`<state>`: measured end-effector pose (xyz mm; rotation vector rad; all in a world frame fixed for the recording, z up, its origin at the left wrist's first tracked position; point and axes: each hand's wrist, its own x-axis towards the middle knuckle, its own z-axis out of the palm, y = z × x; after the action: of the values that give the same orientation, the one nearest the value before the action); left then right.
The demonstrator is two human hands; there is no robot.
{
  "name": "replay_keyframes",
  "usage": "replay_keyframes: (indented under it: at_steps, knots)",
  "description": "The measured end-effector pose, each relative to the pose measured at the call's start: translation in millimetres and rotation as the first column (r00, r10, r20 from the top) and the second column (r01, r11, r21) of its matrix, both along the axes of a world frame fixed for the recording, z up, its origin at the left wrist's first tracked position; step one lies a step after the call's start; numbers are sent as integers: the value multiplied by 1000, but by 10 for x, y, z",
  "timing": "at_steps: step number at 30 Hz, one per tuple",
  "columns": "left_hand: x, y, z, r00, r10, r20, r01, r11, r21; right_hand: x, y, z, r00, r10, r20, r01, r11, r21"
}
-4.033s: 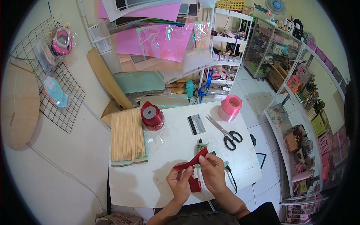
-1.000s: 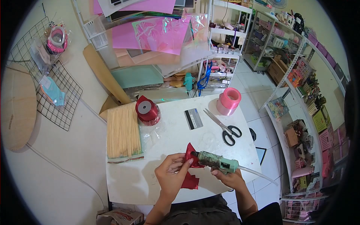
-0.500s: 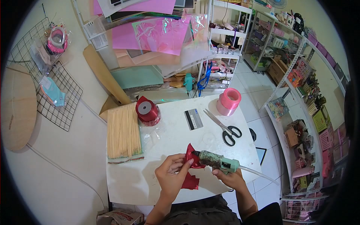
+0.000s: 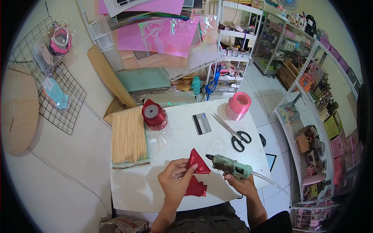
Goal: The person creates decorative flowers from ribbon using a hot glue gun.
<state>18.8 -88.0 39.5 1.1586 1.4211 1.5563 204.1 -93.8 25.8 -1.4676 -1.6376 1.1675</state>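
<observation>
Left hand pinches a folded red ribbon piece; right hand, at its 3 o'clock, grips a glue gun, nozzle just clear.

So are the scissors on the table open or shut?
Slightly open: the scissors lie flat on the table, their blades parted in a narrow V toward the card.

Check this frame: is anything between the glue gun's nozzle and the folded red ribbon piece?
Nothing visible. The glue gun in the right hand points its nozzle at the ribbon piece pinched by the left hand; only bare table shows in the gap.
</observation>
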Motion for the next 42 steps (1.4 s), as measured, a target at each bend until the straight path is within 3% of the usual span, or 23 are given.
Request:
replay_keyframes:
  at_steps: [6, 11, 16, 26, 38, 42]
  knots:
    - [-84, 28, -15, 997, 71, -11, -71, 997, -31, -7, -73, 8, 995, 77, -65, -73, 995, 62]
    - [-89, 24, 9, 993, 97, -68, -98, 995, -12, -28, -74, 6, 996, 86, -7, -86, 996, 17]
    - [-61, 16, 10, 996, 84, 15, -84, 996, -25, -63, -54, 53, 995, 92, 45, -97, 988, 121]
    - [-46, -7, 70, 997, 80, -8, -80, 996, -33, -57, -71, 75, 992, 89, 91, -102, 985, 141]
    - [-54, -17, 78, 996, 88, -25, -88, 996, -20, -36, -92, 11, 989, 16, 148, -15, 1000, -5]
    - [-100, -15, 48, 997, -3, 77, 5, 1000, -28, -52, 38, 106, 994, -6, 107, 9, 1000, -30]
